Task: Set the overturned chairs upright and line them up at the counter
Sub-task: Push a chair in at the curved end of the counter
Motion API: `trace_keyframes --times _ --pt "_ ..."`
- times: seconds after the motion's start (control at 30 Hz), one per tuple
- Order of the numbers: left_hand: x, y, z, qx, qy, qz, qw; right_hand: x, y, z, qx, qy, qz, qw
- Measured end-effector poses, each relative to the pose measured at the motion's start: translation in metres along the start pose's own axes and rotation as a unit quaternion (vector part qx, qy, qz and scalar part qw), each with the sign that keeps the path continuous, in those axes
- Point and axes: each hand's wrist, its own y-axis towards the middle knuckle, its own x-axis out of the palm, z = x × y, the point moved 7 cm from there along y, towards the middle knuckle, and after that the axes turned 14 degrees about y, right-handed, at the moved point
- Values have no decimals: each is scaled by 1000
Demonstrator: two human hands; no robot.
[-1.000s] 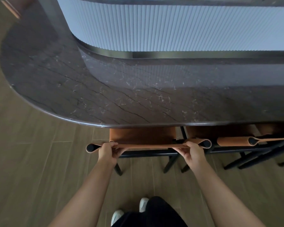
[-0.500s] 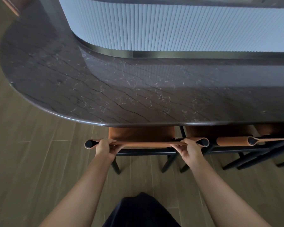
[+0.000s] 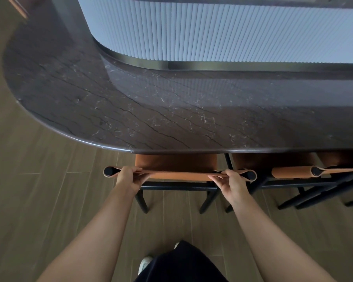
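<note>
Chairs, seemingly three, at counter, left hand, right hand gripping leftmost backrest

Counter top: dark brown stone, fine pale and black veins, polished, glossy enough to mirror ribbed panel
Ribbed panel: pale, fluted, matt
Band beneath: dull brushed metal look
Chair backrest: tan leather-like sheet, smooth, faint sheen
Chair frame: black, matt; metal or painted wood unclear
Floor: grey-brown wood-grain planks, matt
Trousers: dark matt cloth
</note>
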Motion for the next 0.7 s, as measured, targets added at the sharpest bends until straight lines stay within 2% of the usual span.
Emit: trace_keyframes --times 0.3,0.7 --pt "-18 0 -22 11 -10 -4 1000 -6 -2 3 3 -35 6 999" --pt "-12 21 -2 5 -21 -6 1000 11 6 7 -12 -7 26 1000"
